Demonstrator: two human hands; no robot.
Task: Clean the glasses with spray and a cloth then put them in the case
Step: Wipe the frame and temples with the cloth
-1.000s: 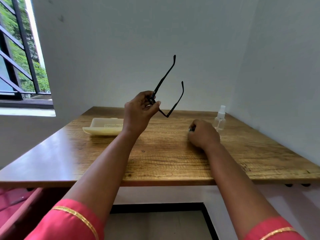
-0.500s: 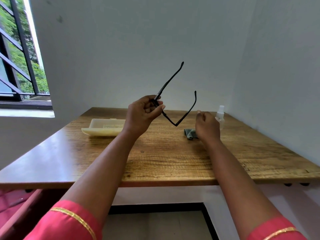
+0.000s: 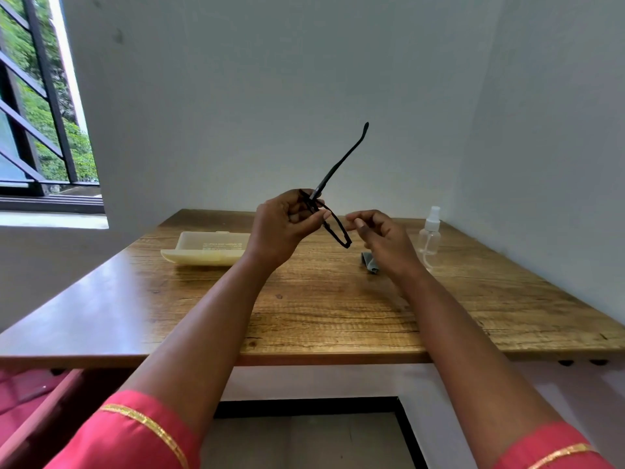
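You have the one pair of black glasses [image 3: 333, 228] lifted clear of the wooden table [image 3: 321, 309], above its far middle, one temple arm standing up toward the back wall and the front frame sloping down to the right. Your left hand [image 3: 282, 228] pinches them at the hinge end, thumb and fingertips curled around the frame. Your right hand [image 3: 384, 240] hangs just to the right of the glasses with its fingers loosely curled, forefinger and thumb drawn near each other at the frame's lower right end; whether they touch the frame cannot be told, and nothing sits in that hand.

Counted out from the glasses: one grey cloth [image 3: 369, 261], folded small, lies flat on the table below and just right of them, partly hidden behind your right wrist. One clear spray bottle [image 3: 429, 236] with a white nozzle stands upright further right, near the corner where the two walls meet. One cream case [image 3: 206, 252] lies open on the table to the left of the glasses, its right end covered by your left wrist.

Far left of the glasses a barred window [image 3: 37, 106] shows green leaves. Both pink sleeves [image 3: 135, 431] with gold trim fill the lower corners.
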